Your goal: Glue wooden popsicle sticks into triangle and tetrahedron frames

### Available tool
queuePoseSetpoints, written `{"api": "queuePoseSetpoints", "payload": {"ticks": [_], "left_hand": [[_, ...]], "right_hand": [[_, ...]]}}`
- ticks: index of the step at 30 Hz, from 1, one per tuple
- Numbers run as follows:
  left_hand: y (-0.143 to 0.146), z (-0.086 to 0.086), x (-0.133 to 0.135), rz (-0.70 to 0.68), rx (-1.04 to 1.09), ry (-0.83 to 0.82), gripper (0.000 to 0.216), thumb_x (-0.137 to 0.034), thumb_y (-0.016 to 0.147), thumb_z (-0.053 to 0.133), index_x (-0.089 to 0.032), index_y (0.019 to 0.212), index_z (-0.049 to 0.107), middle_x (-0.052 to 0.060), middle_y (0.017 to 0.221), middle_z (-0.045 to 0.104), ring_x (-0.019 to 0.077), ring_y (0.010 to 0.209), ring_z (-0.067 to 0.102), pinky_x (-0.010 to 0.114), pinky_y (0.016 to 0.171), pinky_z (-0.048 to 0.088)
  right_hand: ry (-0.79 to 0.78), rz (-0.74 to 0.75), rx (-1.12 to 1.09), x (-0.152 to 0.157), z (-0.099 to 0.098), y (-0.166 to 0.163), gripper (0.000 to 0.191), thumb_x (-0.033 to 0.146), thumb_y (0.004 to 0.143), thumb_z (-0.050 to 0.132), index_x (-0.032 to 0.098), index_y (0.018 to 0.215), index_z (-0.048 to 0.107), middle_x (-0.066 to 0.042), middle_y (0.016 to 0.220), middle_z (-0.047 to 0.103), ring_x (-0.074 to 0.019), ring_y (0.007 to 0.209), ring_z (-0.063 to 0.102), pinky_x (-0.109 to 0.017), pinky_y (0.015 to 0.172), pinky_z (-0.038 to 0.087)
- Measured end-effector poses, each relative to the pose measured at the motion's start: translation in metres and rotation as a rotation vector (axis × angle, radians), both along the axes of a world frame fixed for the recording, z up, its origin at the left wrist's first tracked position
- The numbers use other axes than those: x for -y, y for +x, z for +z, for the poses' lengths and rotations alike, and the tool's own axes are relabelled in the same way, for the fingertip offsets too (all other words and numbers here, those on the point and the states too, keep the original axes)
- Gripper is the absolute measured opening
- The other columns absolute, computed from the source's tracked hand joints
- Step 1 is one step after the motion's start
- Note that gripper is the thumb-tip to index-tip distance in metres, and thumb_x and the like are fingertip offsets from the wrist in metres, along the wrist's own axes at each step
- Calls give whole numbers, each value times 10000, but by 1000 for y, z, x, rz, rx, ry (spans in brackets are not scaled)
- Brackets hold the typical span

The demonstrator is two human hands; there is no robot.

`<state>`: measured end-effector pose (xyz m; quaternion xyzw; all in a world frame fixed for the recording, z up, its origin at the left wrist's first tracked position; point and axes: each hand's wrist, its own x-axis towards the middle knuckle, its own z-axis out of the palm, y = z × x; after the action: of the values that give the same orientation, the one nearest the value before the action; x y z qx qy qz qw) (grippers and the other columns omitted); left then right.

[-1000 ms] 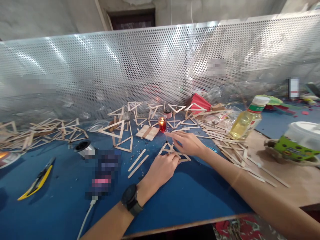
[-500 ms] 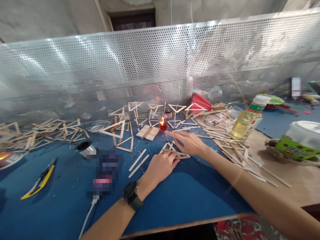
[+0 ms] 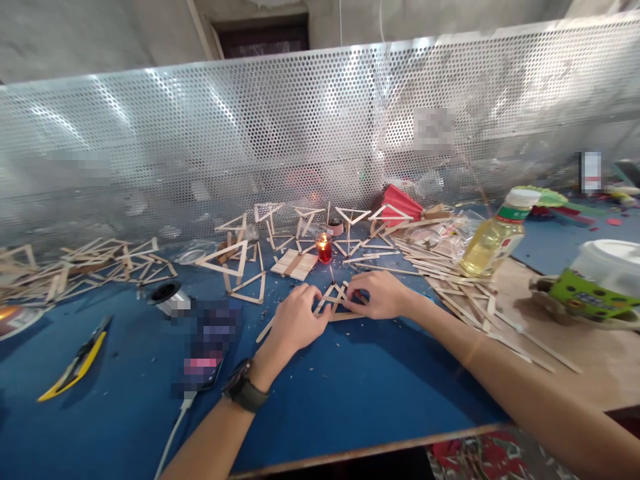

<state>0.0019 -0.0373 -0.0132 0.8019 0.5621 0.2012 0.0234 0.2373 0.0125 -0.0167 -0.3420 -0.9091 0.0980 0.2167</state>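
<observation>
A small triangular frame of popsicle sticks (image 3: 345, 317) lies on the blue table between my two hands. My left hand (image 3: 301, 317), with a dark watch at the wrist, has its thumb and fingers pinched on the frame's left side. At the right side my right hand (image 3: 381, 293) bends over the sticks, thumb and fingertips closed on them. Just behind the frame, a lit candle in a red glass (image 3: 325, 249) stands beside a flat panel of joined sticks (image 3: 295, 265). A loose stick (image 3: 265, 329) is partly hidden by my left hand.
More stick frames (image 3: 240, 267) stand along the perforated metal screen (image 3: 300, 133). Loose sticks (image 3: 450, 287) pile up at right, near an oil bottle (image 3: 493, 237) and a green-banded tub (image 3: 595, 287). A solder spool (image 3: 171, 299), blurred phone (image 3: 207, 347) and yellow cutter (image 3: 83, 363) lie left.
My right hand has drawn back from near the candle and curled onto the frame's right side. My left hand has moved left and up, now pinching the left side.
</observation>
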Motion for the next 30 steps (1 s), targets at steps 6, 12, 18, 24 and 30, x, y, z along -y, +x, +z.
{"api": "queuePoseSetpoints", "payload": {"ticks": [6, 12, 18, 24, 30], "left_hand": [[-2, -5, -4, 33, 46, -37, 183, -347, 912, 607, -209, 797, 569, 43, 847, 644, 207, 788, 618, 305, 680, 460], [-6, -7, -8, 6, 114, -77, 289, -417, 946, 589, -191, 775, 647, 50, 797, 663, 196, 735, 608, 302, 669, 437], [1, -4, -8, -107, 392, -184, 324, -441, 991, 541, -213, 1024, 769, 48, 919, 748, 187, 769, 635, 287, 689, 442], [6, -6, -10, -126, 608, -251, 424, -505, 993, 518, -165, 844, 724, 37, 763, 667, 179, 725, 577, 270, 638, 398], [6, -5, -13, -103, 833, -326, 393, -509, 1010, 458, -185, 821, 574, -16, 673, 538, 130, 607, 495, 242, 581, 382]], "right_hand": [[-33, -15, 42, -4, -7, -1, 158, 382, 913, 634, 245, 883, 708, 1, 779, 706, -137, 649, 572, -256, 576, 301], [-100, -9, -12, -4, -7, -2, 123, 324, 899, 649, 239, 847, 721, 4, 733, 702, -136, 637, 583, -245, 582, 329], [-273, 40, -257, 3, -3, -9, 280, 421, 976, 580, 200, 912, 739, 9, 650, 666, -115, 577, 559, -227, 585, 393], [-259, 84, -282, 5, -7, -14, 372, 443, 1011, 516, 192, 859, 743, -2, 626, 663, -114, 518, 515, -242, 528, 369], [201, -143, -340, 0, -3, -14, 305, 274, 987, 501, 209, 1245, 650, -91, 1086, 717, -205, 914, 651, -309, 770, 505]]}}
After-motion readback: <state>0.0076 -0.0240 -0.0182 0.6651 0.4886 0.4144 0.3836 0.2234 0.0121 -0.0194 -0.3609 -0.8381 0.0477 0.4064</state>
